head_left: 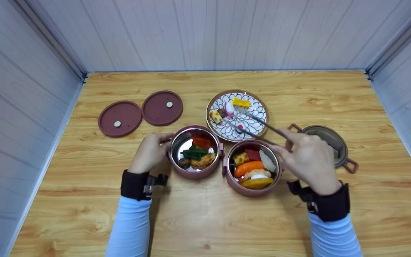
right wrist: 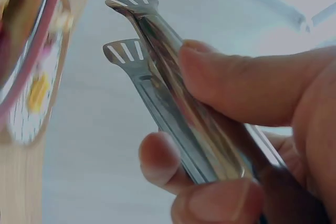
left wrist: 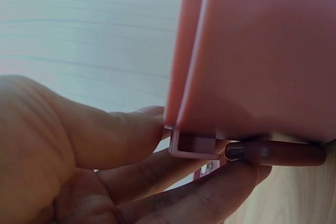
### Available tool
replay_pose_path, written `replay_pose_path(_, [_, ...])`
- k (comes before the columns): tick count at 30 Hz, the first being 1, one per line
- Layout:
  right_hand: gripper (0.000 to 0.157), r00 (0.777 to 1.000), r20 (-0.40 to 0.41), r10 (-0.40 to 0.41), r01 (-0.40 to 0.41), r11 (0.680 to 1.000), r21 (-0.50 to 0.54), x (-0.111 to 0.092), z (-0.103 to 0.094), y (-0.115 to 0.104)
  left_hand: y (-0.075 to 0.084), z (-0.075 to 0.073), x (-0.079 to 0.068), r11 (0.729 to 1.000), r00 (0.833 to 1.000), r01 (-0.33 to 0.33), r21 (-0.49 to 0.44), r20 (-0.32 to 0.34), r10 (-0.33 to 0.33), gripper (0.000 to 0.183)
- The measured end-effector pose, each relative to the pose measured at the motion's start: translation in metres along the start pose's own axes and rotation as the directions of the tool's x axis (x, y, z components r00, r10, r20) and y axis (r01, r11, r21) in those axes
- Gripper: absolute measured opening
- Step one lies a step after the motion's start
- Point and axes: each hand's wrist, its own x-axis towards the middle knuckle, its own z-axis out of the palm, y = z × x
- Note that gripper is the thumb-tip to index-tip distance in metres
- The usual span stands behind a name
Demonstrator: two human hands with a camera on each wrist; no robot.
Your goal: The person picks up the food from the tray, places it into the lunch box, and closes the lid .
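Note:
My left hand (head_left: 148,153) grips the side of a pink lunch pot (head_left: 194,174). In the left wrist view the thumb lies by the rim and the fingers are around the clip (left wrist: 194,156). That pot holds toy food pieces, red, green and brown. My right hand (head_left: 309,157) holds metal tongs (right wrist: 173,93), their slotted tips apart. In the head view the tongs reach over a flower-patterned plate (head_left: 225,134) bearing a yellow piece (head_left: 241,102), a white-and-pink piece (head_left: 229,108) and a spotted piece (head_left: 215,116). A second pink pot (head_left: 250,192), fuller, stands below the tongs.
Two dark red round lids (head_left: 120,112) lie at the left, side by side. A brown lid (head_left: 341,142) with loop handles lies at the right, partly behind my right hand. Pale panel walls (head_left: 227,35) enclose the wooden table (head_left: 209,221).

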Motion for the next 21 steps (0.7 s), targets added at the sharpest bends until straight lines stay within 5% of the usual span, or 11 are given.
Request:
replay_pose_path(6, [0.059, 0.979, 0.130, 0.159, -0.154, 0.987, -0.042, 0.011, -0.003, 0.033, 0.000, -0.001, -0.001, 1.000, 1.000, 0.006, 0.001, -0.003, -0.006, 0.033])
replay_pose_path(21, [0.059, 0.948, 0.253, 0.195, -0.193, 0.981, -0.033, 0.020, 0.014, 0.040, -0.001, -0.001, 0.000, 1.000, 1.000, -0.011, 0.017, -0.002, 0.011, 0.033])
